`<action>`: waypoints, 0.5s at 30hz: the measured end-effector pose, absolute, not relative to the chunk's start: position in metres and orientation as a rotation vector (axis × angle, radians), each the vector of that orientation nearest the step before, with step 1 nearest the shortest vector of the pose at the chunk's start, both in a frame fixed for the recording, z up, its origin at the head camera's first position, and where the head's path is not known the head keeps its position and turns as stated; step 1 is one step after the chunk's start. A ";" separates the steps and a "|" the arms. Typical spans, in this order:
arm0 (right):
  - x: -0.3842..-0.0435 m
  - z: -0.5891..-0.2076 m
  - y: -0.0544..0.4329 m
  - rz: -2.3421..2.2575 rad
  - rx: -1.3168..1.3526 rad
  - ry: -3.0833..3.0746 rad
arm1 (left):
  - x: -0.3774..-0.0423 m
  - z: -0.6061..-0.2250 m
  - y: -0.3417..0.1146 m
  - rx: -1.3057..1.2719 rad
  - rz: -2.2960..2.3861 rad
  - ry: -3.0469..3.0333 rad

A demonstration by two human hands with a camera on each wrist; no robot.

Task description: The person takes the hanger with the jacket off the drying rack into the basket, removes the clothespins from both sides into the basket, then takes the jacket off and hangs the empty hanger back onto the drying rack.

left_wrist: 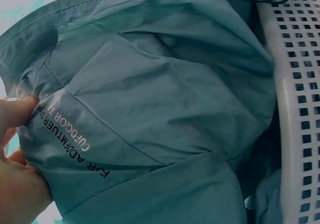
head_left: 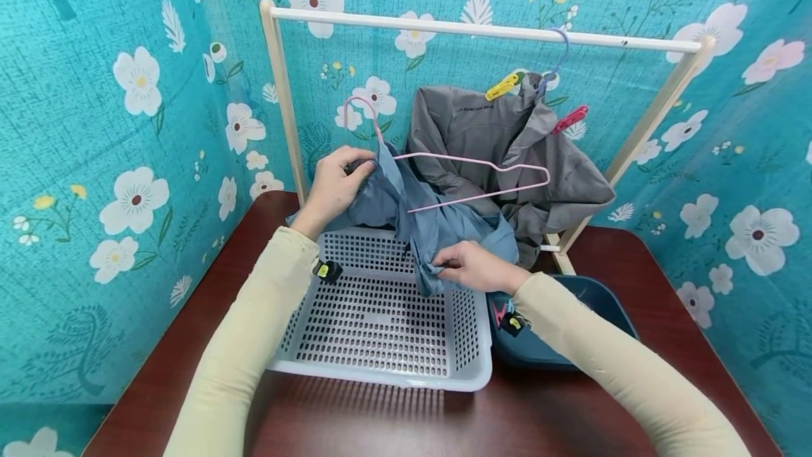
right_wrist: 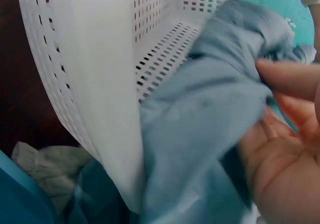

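Two pale cream sleeves (head_left: 222, 365) reach forward from your side over the dark reddish-brown tabletop (head_left: 355, 422). Nearest on it sits a white perforated plastic basket (head_left: 380, 378). Just beside it on the right, partly behind your sleeve, is a dark blue plastic basin (head_left: 603, 298), with a pink clothes peg (head_left: 499, 314) inside.

Your right hand (head_left: 478, 268), above the basket's right side, pinches the lower part of a blue-grey fabric garment (head_left: 457, 231); its thumb and fingers are clamped on the cloth. The garment hangs bunched over the far part of the basket, between your hands. Your left hand (head_left: 336, 185), higher and farther off, grips its upper edge between thumb and fingers; the left wrist view shows printed lettering (left_wrist: 75, 144) beside that grip. A thin pink hanger (head_left: 457, 159) stands partly inside the garment, its hook rising clear and its right arm exposed.

Behind, a wooden rack with a white rail (head_left: 412, 24) carries a grey garment (head_left: 457, 125) on a blue-violet hanger (head_left: 563, 48), with a yellow clip (head_left: 503, 87) and a red-pink clip (head_left: 571, 120). Farthest back: a teal floral backdrop (head_left: 136, 192).
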State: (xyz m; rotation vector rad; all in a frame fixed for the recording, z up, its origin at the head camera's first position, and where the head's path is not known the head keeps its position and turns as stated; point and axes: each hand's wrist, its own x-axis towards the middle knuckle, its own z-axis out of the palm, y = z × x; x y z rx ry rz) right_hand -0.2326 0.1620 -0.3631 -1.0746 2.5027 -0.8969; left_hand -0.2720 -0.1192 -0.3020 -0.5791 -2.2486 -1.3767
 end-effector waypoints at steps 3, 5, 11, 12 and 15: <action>-0.233 -0.360 0.165 -0.824 -1.126 2.495 | -0.271 -0.305 -0.119 -0.578 -1.385 -2.296; -0.233 -0.355 0.168 -0.805 -1.137 2.490 | -0.271 -0.308 -0.120 -0.579 -1.374 -2.327; -0.234 -0.334 0.183 -1.017 -1.010 2.437 | -0.271 -0.313 -0.122 -0.608 -1.337 -2.397; -0.234 -0.330 0.187 -1.095 -0.986 2.411 | -0.271 -0.313 -0.122 -0.622 -1.332 -2.410; -0.237 -0.318 0.198 -1.358 -0.955 2.314 | -0.271 -0.312 -0.122 -0.667 -1.314 -2.442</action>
